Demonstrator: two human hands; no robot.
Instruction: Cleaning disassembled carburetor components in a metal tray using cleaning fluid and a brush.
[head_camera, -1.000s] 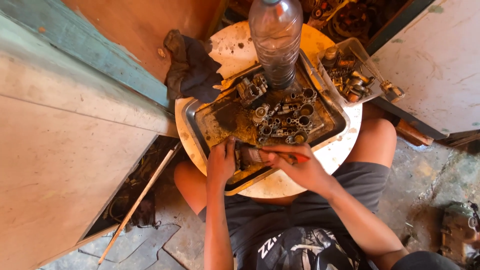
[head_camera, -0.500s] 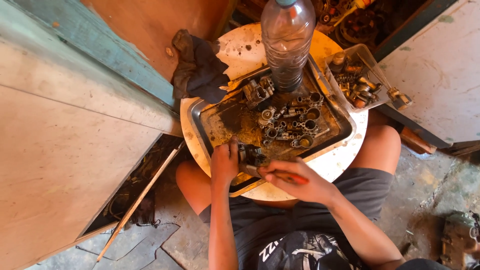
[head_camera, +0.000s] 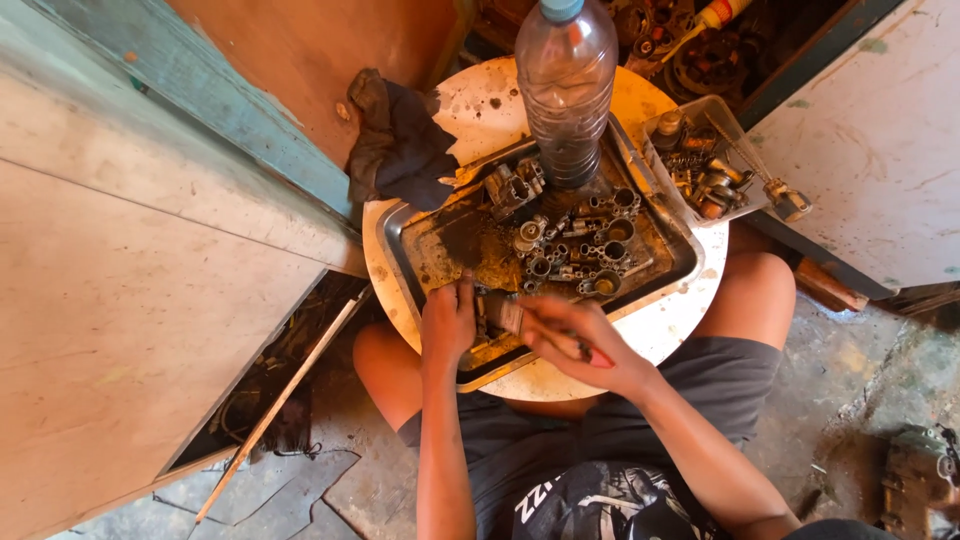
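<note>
While my left hand (head_camera: 447, 325) presses down on a small greasy metal part (head_camera: 492, 312) at the six o'clock edge of the metal tray (head_camera: 400, 245), my right hand (head_camera: 580, 345) is closed round a red-handled brush (head_camera: 548, 333), its bristle end lying against that part. The part looks hard and heavy for its bulk, and I judge it slick with oil, so I would pinch it by its flat sides, fingertips well spread, rather than by a rounded edge. Towards twelve o'clock in the tray lie a heap of sockets and fittings (head_camera: 585, 245) and a clear plastic bottle (head_camera: 566, 90) standing upright. A dark rag (head_camera: 400, 140) hangs over the round table (head_camera: 680, 320) at ten o'clock, and a clear tub of parts (head_camera: 705, 165) sits at two o'clock.
</note>
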